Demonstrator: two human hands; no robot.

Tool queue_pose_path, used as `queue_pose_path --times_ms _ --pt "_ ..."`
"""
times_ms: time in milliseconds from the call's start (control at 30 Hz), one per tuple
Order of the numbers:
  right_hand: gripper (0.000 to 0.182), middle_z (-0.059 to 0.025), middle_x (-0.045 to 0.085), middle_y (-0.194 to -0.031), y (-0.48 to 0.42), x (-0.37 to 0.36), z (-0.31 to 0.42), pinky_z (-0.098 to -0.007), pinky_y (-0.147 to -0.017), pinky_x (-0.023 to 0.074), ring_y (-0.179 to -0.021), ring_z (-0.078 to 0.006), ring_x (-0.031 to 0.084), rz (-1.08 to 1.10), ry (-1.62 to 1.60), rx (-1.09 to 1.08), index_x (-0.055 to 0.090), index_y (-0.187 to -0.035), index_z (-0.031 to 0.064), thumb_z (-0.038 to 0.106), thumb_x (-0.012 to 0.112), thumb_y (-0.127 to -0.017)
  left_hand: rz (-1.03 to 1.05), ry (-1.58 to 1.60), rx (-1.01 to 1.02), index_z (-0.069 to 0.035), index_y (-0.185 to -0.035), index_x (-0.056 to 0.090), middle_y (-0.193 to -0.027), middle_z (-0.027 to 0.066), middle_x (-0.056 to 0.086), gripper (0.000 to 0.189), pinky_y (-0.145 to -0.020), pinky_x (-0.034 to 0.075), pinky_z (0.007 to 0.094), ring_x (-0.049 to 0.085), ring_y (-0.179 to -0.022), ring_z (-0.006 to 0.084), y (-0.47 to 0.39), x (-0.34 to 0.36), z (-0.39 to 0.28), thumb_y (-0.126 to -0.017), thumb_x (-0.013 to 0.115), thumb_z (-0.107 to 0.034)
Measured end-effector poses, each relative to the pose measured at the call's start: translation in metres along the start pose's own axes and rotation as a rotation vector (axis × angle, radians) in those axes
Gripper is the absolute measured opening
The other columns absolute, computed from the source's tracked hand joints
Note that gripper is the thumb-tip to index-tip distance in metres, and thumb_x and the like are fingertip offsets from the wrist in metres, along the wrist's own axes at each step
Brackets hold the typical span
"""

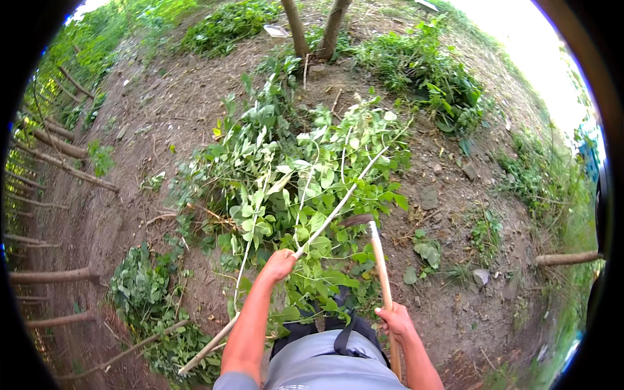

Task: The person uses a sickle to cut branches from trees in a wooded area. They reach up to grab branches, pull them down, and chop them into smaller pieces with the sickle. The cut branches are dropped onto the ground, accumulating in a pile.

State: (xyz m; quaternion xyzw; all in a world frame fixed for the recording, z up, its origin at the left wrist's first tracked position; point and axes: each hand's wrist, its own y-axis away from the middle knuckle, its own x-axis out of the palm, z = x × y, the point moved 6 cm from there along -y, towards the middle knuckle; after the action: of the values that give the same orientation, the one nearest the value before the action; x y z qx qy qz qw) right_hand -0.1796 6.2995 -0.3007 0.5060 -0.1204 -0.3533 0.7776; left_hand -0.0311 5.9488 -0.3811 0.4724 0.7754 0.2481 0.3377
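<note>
My left hand (pixel 280 265) grips a pale, leafy branch (pixel 336 210) partway along its length. The branch slants from its bare cut end at lower left up to the right, with green leaves and side shoots hanging from it. In my right hand (pixel 397 320) is the wooden handle (pixel 380 263) of a sickle, held near its lower part. The sickle's dark curved blade (pixel 357 220) points left, close beside the branch and in front of leaves; whether it touches them I cannot tell. Below and beyond the branch lies a heap of cut foliage (pixel 263 126).
A forked tree trunk (pixel 327 36) rises beyond the heap. Piles of greenery lie at lower left (pixel 141 278) and upper right (pixel 419 63). Several slim trunks (pixel 53 276) line the left, and another trunk (pixel 568 259) stands at right. Stones (pixel 429 197) dot the soil.
</note>
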Motion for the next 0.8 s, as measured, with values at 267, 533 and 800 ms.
queue_pose_path --times_ms 267,533,800 --pt "0.019 0.0042 0.046 -0.061 -0.053 0.074 -0.005 -0.0212 -0.035 0.0321 -0.044 -0.0050 0.041 0.486 -0.430 0.276 0.052 -0.087 0.0096 0.022 0.065 -0.093 -0.112 -0.164 0.105 0.000 -0.117 0.059 -0.102 0.0237 0.066 0.051 -0.088 0.046 0.0451 0.062 -0.101 0.0405 0.024 0.010 -0.040 -0.096 0.046 -0.045" --pt "0.015 0.0047 0.045 -0.061 -0.054 0.081 0.002 -0.0198 -0.035 0.0288 -0.045 -0.0038 0.039 0.597 -0.481 0.236 0.056 -0.090 0.0054 0.019 0.062 -0.093 -0.466 -0.369 0.334 -0.001 -0.121 0.055 -0.118 0.0229 0.060 0.049 -0.093 0.045 0.0470 0.057 -0.108 0.0405 0.128 -0.050 -0.065 -0.096 0.049 -0.043" --pt "0.012 0.0031 0.045 -0.059 -0.065 0.078 0.018 -0.0213 -0.033 0.0331 -0.045 -0.0061 0.043 0.579 -0.534 0.143 0.055 -0.087 0.0054 0.014 0.061 -0.092 -0.360 -0.638 -0.176 0.001 -0.118 0.057 -0.116 0.0219 0.063 0.079 -0.095 0.044 0.0461 0.060 -0.108 0.0373 0.210 -0.131 0.039 -0.072 0.072 -0.062"
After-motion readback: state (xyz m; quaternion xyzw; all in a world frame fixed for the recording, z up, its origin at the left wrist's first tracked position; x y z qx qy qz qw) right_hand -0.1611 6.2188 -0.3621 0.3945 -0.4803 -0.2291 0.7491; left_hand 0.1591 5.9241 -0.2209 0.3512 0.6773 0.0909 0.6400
